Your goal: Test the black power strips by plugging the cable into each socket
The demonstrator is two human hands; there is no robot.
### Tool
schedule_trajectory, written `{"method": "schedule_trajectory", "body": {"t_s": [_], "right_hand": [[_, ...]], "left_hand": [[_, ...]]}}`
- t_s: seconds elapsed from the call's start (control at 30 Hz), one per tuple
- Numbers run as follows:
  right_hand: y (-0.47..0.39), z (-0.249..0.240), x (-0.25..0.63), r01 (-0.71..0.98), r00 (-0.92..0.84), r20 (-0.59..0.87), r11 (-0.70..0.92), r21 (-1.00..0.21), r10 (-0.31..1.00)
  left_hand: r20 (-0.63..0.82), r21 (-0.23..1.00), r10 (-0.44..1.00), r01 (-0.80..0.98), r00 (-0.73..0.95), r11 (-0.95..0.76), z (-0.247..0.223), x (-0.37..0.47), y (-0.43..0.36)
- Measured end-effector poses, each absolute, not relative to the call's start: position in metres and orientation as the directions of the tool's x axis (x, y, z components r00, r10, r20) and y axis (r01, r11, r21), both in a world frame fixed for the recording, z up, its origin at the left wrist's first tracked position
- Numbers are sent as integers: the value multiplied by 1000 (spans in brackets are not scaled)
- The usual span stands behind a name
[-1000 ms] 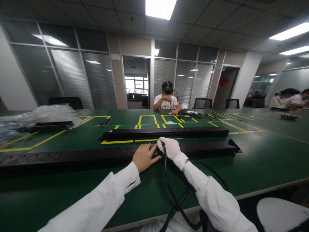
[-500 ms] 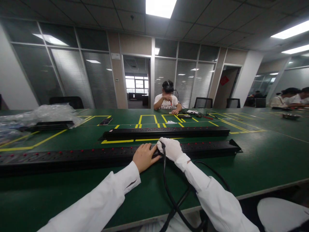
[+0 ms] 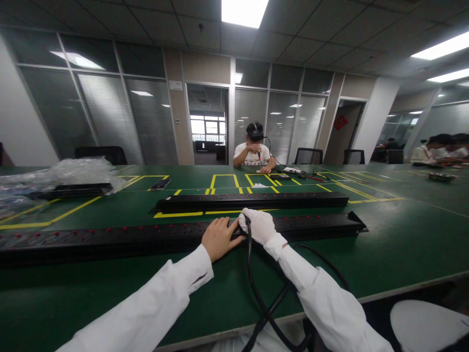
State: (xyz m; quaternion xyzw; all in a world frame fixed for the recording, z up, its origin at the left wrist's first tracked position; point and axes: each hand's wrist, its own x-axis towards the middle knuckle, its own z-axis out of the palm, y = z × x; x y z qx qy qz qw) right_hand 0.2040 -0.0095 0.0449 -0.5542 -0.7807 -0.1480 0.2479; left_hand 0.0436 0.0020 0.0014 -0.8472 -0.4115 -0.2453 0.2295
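Note:
A long black power strip (image 3: 139, 235) with a row of small red parts along its top lies across the table in front of me. My left hand (image 3: 219, 238), bare, rests on it with the fingers laid over the top and the thumb stretched apart. Right beside it, my white-gloved right hand (image 3: 259, 227) is closed around the plug end of a black power cable (image 3: 250, 266), pressed against the strip. The plug itself is mostly covered by the glove. From there the cable hangs down over the table edge and crosses itself.
Behind lies a second black power strip (image 3: 256, 199). Clear plastic wrapping (image 3: 84, 173) is heaped at the left, and a phone (image 3: 161, 184) lies near yellow tape lines. Across the green table (image 3: 395, 234) sits a person (image 3: 252, 154) in a headset. A white chair (image 3: 427, 325) stands at lower right.

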Motion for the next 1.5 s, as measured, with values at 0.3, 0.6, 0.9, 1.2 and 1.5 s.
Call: {"method": "schedule_trajectory", "body": {"t_s": [0.3,0.6,0.9,1.2,1.5], "right_hand": [[7,46,202,941,-174,453,284,-187,875],[-9,43,205,938,-221,527,327,-116,821],[-19,51,207,931,-269,502,355,-82,822],[-15,46,208,925,-273,531,371,-85,802],[-14,46,209,916,-280,546,391,-95,789]], "left_hand": [[609,-195,580,811,541,-552,1,44,2],[618,-185,579,814,533,-551,0,44,2],[596,-195,592,813,543,-549,2,44,2],[615,-185,577,810,538,-557,0,44,3],[591,-198,595,813,545,-547,2,44,2]]}}
